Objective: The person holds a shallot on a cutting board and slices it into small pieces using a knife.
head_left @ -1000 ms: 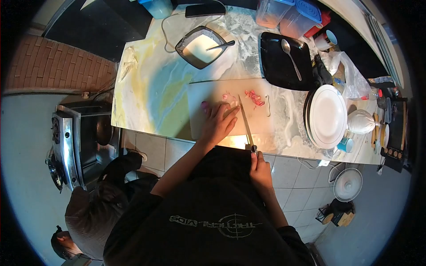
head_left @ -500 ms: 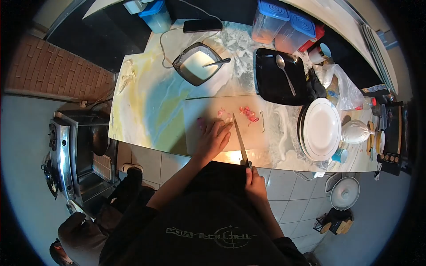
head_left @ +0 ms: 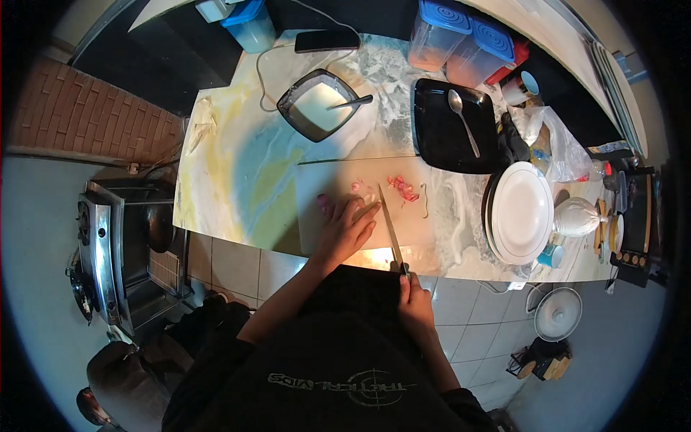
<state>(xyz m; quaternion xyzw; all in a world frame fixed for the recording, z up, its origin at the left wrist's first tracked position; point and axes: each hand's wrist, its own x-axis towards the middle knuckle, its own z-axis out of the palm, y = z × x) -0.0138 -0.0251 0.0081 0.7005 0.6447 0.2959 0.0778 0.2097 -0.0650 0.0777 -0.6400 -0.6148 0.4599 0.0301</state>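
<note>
A pale cutting board (head_left: 309,187) lies near the counter's front edge. My left hand (head_left: 347,232) rests on it, fingertips pressed together on a small pale piece that they partly hide. My right hand (head_left: 415,301) is closed round the handle of a knife (head_left: 389,227), whose blade points away from me, just right of my left fingertips. Chopped reddish pieces (head_left: 403,189) lie right of the blade, and a few pink bits (head_left: 358,186) beyond my left fingers. A purple onion piece (head_left: 323,201) sits left of that hand.
Behind the board stands a dark bowl (head_left: 287,105) of white mixture with a utensil. A black tray (head_left: 432,137) holding a spoon and stacked plates (head_left: 523,212) are to the right. A person (head_left: 129,381) is at lower left, near a stove (head_left: 103,252).
The view has shifted, so the counter appears lower. The knife stays beside my left fingers, in my right hand. The person at lower left has moved a little farther down and left.
</note>
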